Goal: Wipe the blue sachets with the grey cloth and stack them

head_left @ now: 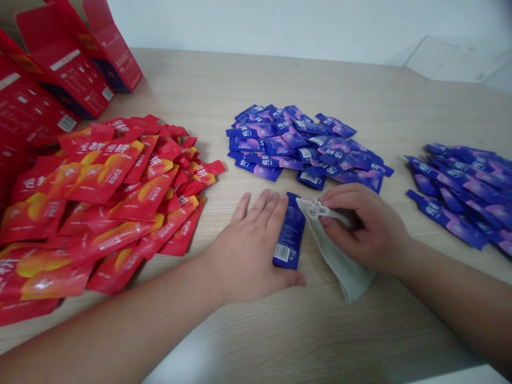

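A dark blue sachet (288, 234) with a white barcode lies flat on the table, its narrow end pointing away from me. Palm down beside it, my left hand (252, 248) has its fingers stretched out; the index finger runs along the sachet's left side and the thumb lies near its bottom edge. My right hand (366, 226) pinches a bunched white cloth (334, 253) just right of the sachet. The cloth's tip reaches the sachet's upper right edge, and the rest hangs down onto the table.
Red and orange sachets (120, 197) are heaped at the left. A pile of blue sachets (296, 141) lies beyond my hands, and another blue pile (468, 186) is at the right. Open red boxes (64, 69) stand at the back left. A white object (452, 58) rests by the wall.
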`<state>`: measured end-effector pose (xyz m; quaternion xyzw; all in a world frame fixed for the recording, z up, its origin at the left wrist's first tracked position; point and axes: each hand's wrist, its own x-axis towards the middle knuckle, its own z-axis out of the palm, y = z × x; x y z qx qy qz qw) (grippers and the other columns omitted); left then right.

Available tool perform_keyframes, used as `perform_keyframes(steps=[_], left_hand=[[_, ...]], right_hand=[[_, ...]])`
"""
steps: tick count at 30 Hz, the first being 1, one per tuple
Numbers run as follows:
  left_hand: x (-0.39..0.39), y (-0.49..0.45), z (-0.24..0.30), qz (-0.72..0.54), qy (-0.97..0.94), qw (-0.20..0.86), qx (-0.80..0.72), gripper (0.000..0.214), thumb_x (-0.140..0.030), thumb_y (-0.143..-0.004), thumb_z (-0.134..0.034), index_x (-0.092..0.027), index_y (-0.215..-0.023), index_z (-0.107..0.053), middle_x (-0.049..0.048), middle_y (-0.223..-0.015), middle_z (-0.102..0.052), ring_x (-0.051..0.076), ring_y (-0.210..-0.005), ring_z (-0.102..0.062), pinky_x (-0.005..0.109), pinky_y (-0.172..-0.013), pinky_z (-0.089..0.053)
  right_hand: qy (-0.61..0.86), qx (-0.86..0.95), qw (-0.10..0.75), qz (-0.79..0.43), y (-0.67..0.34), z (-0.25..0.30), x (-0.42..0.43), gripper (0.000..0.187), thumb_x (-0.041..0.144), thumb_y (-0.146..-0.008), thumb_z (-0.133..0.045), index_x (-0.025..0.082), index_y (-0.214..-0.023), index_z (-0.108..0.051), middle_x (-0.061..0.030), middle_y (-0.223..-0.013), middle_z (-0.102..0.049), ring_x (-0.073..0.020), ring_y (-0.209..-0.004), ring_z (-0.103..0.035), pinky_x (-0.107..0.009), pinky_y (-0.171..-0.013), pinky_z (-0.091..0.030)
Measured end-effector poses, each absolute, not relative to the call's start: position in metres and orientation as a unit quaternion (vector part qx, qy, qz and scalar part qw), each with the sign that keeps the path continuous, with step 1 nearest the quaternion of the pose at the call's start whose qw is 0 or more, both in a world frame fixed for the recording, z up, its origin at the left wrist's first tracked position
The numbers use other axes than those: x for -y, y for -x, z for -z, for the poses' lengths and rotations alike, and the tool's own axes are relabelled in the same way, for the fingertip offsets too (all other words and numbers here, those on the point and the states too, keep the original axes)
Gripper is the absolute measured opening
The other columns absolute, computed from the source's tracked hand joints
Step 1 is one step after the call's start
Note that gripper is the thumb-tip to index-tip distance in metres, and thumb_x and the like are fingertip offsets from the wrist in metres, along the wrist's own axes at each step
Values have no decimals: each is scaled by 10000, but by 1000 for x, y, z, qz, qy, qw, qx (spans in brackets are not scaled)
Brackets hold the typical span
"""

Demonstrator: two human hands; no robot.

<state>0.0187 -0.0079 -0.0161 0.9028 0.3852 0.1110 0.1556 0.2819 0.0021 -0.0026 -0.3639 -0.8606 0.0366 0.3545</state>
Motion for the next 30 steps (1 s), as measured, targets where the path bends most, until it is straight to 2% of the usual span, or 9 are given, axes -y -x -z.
perform_keyframes(steps=[2,5,9,14,17,20,24,27,30], left_hand=[[6,-17,20,-100,-901,180,-381,1347,-786,-792,-797,-72,-1702,-107,282,-1740,-316,404,-1655,-256,629,-1348,-75],[6,-16,21,-111,-897,204,-375,1350,-733,-817,-806,-104,-1712,-16,257,-1729,-362,334,-1642,-321,561,-1361,-96],[6,-13,20,-115,-903,203,-361,1210,-615,-858,-791,-136,-1720,-90,219,-1746,-349,340,-1660,-269,563,-1355,-115],[3,-10,17,-109,-917,222,-314,1252,-782,-799,-800,-194,-1718,-189,175,-1747,-370,348,-1668,-241,585,-1360,-48],[2,-10,12,-110,-918,233,-301,1289,-833,-770,-782,-155,-1710,-218,218,-1723,-396,389,-1652,-272,630,-1351,-51],[1,-9,9,-107,-920,241,-290,1297,-833,-765,-776,-128,-1706,-229,248,-1746,-329,426,-1660,-220,662,-1341,-80],[0,-10,11,-89,-923,239,-289,1347,-754,-759,-844,-139,-1726,-136,241,-1781,-222,410,-1679,-117,642,-1348,-87],[0,-11,14,-86,-919,229,-308,1299,-682,-799,-857,-113,-1714,-131,256,-1759,-282,368,-1667,-224,592,-1360,-104],[2,-12,13,-97,-916,226,-316,1209,-654,-825,-848,-139,-1696,-187,235,-1742,-347,354,-1651,-288,591,-1361,-103]], right_hand=[[351,870,336,-80,-275,1,4,270,158,-944,-738,228,-1185,-638,-87,-1119,-739,-236,-1042,-721,-395,-893,-613],[302,892,289,-171,-256,-2,15,212,142,-976,-698,222,-1168,-657,-77,-1122,-750,-214,-1066,-711,-362,-919,-607],[274,903,220,-247,-237,0,23,175,128,-972,-683,211,-1126,-692,-74,-1106,-758,-223,-1057,-707,-384,-955,-593],[271,879,232,-315,-247,0,16,190,99,-929,-695,216,-1078,-686,-76,-1072,-746,-213,-1067,-706,-358,-950,-591],[224,870,220,-379,-259,-5,10,258,63,-904,-704,225,-1104,-682,-51,-1053,-760,-178,-1041,-718,-319,-944,-590],[201,860,210,-420,-268,-8,7,293,43,-897,-706,221,-1128,-683,-50,-1060,-775,-165,-1031,-727,-303,-941,-592],[243,844,241,-413,-271,-6,7,255,99,-919,-729,223,-1133,-668,-47,-1066,-761,-170,-1006,-733,-312,-917,-598],[286,851,256,-358,-268,-4,9,208,142,-956,-713,223,-1140,-663,-54,-1057,-755,-182,-1006,-727,-321,-903,-600],[286,872,239,-317,-262,-6,13,175,130,-964,-692,222,-1112,-685,-69,-1087,-758,-194,-1052,-719,-330,-940,-589]])
